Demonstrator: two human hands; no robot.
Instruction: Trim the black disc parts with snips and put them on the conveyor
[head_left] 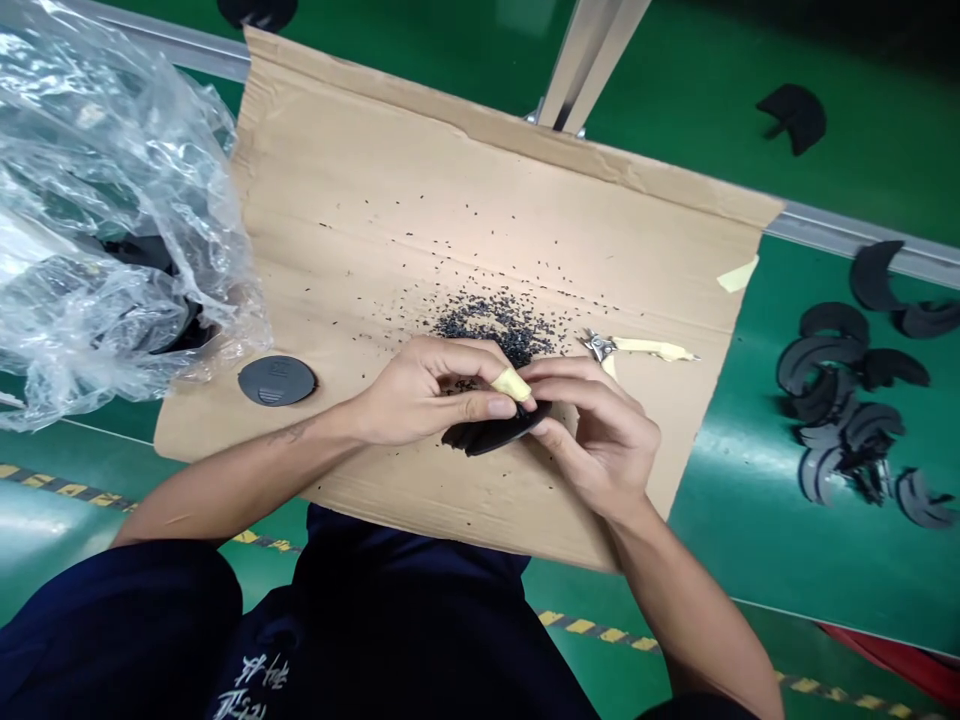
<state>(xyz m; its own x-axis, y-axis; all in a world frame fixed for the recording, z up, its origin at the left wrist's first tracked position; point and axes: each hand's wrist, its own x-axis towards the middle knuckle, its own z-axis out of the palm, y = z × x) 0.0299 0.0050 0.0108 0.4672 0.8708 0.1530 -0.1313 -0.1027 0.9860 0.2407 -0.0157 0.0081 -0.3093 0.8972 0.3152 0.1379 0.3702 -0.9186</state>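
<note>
Both my hands hold a black plastic disc-like part (495, 432), tilted above the cardboard. My left hand (442, 390) pinches at its upper face, with yellow tape wrapped round one fingertip. At the right edge, the thumb and fingers of my right hand (600, 430) grip the same part. Just beyond the hands lies a heap of tiny black plastic bits (499, 320), partly hidden by my fingers. A pair of nippers (600, 346) with yellow-wrapped handles rests on the cardboard near my right hand. A round black disc (277, 381) lies flat left of my left forearm.
The cardboard sheet (337, 150) covers part of the green table (735, 440). Clear plastic bags (112, 200) with black parts inside bulge at the left. Several curved black pieces (832, 360) are piled at the right, and another black piece (795, 115) lies beyond the metal rail.
</note>
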